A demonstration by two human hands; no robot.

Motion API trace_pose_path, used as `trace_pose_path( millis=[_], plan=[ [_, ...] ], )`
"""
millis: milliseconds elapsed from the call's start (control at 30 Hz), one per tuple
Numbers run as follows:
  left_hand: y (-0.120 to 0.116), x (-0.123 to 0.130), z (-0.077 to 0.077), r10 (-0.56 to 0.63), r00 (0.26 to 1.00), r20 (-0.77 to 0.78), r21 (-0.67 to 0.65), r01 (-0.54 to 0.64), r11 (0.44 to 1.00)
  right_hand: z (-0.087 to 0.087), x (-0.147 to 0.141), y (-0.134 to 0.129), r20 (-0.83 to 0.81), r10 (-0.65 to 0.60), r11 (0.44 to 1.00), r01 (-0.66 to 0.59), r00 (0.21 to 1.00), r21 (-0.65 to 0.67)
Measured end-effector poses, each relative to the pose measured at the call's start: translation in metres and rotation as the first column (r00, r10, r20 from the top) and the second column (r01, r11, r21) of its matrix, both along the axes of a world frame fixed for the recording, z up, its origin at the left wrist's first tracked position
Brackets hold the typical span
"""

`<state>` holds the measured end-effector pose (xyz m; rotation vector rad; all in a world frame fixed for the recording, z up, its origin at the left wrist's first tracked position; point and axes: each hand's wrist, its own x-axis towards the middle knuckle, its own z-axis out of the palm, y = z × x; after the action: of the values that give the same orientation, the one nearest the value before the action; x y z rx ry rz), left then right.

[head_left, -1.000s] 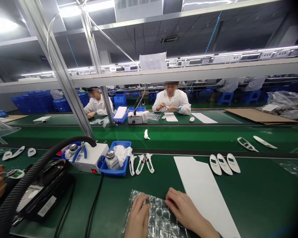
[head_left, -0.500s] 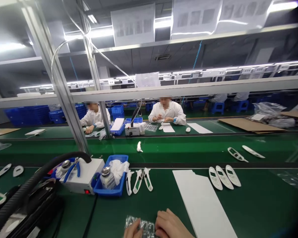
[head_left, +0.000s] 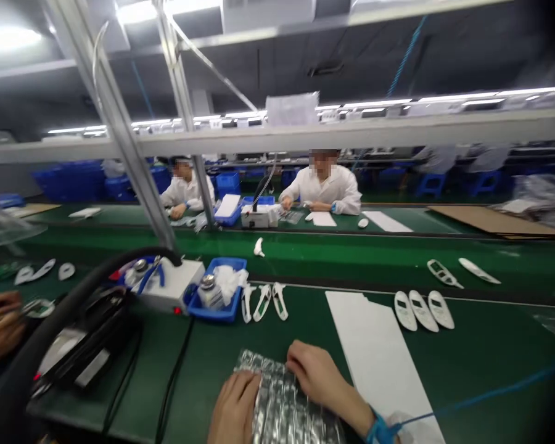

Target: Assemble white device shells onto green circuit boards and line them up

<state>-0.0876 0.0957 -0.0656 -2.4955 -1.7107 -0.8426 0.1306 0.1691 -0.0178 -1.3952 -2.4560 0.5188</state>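
Fingers point(head_left: 248, 383) on clear plastic sheet point(head_left: 280, 407)

A factory assembly floor: a green belt point(head_left: 333, 254) lies beyond the counter point(head_left: 213, 351), a white-coated worker point(head_left: 326, 188) works at twelve o'clock, and blue bins point(head_left: 69, 185) (a whole bank) stand toward ten.

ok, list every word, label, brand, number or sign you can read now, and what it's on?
No text is readable in this view.
White label on the black machine: too blurred.
Bottle markings: too small and blurred.
Sheet hung over the far bench: nothing legible.
Clear bubble sheet: no lettering visible.
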Motion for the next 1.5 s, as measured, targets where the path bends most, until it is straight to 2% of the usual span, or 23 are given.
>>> trace_pose_path(
  millis=[67,133,233,367,733,867,967,1033,1100,1200,1300,1400,1500],
  plan=[
    [-0.007,-0.002,0.011,-0.001,1.0,-0.031,-0.085,-0.002,0.996,-0.004,-0.001,0.002,0.002,0.01,1.0,-0.01,1.0,-0.018],
    [-0.012,-0.004,0.016,0.007,0.998,-0.062,-0.112,-0.014,0.994,-0.006,-0.002,0.004,0.008,0.016,1.0,-0.016,1.0,-0.016],
    [-0.016,-0.005,0.014,0.017,0.998,-0.057,-0.077,-0.022,0.997,-0.009,-0.003,0.006,0.019,-0.011,1.0,0.011,1.0,0.019],
    [-0.016,-0.002,0.013,0.05,0.998,0.038,-0.018,-0.049,0.999,-0.009,0.001,0.01,0.026,-0.04,0.999,0.039,0.999,0.035],
    [-0.016,0.001,0.011,0.059,0.992,0.111,-0.036,-0.055,0.998,-0.014,0.018,0.022,0.066,-0.172,0.981,0.165,0.983,0.102],
    [-0.014,0.001,0.019,0.086,0.991,0.107,-0.073,-0.079,0.994,0.004,0.033,0.023,0.007,-0.255,0.961,0.252,0.967,0.113],
    [-0.007,0.0,0.03,0.084,0.995,0.053,-0.132,-0.077,0.988,0.028,0.05,0.005,-0.114,-0.133,0.991,0.129,0.985,-0.039],
    [0.0,0.001,0.036,0.051,0.998,0.043,-0.142,-0.045,0.989,0.039,0.057,-0.014,-0.22,-0.048,0.984,0.009,0.974,-0.176],
    [0.007,0.001,0.039,0.015,0.998,0.067,-0.139,-0.005,0.99,0.043,0.059,-0.033,-0.274,-0.026,0.967,-0.045,0.961,-0.25],
    [0.019,0.0,0.041,-0.014,0.994,0.107,-0.145,0.03,0.989,0.033,0.058,-0.047,-0.279,-0.072,0.975,0.009,0.958,-0.222],
    [0.027,-0.006,0.039,-0.029,0.991,0.129,-0.154,0.049,0.987,0.015,0.061,-0.046,-0.292,-0.115,0.985,0.072,0.95,-0.154],
    [0.031,-0.013,0.035,-0.062,0.985,0.161,-0.158,0.087,0.984,0.001,0.066,-0.043,-0.263,-0.084,0.995,0.067,0.961,-0.073],
    [0.033,-0.018,0.031,-0.09,0.976,0.198,-0.145,0.12,0.982,-0.006,0.069,-0.044,-0.176,-0.033,0.997,0.045,0.984,0.062]
  ],
)
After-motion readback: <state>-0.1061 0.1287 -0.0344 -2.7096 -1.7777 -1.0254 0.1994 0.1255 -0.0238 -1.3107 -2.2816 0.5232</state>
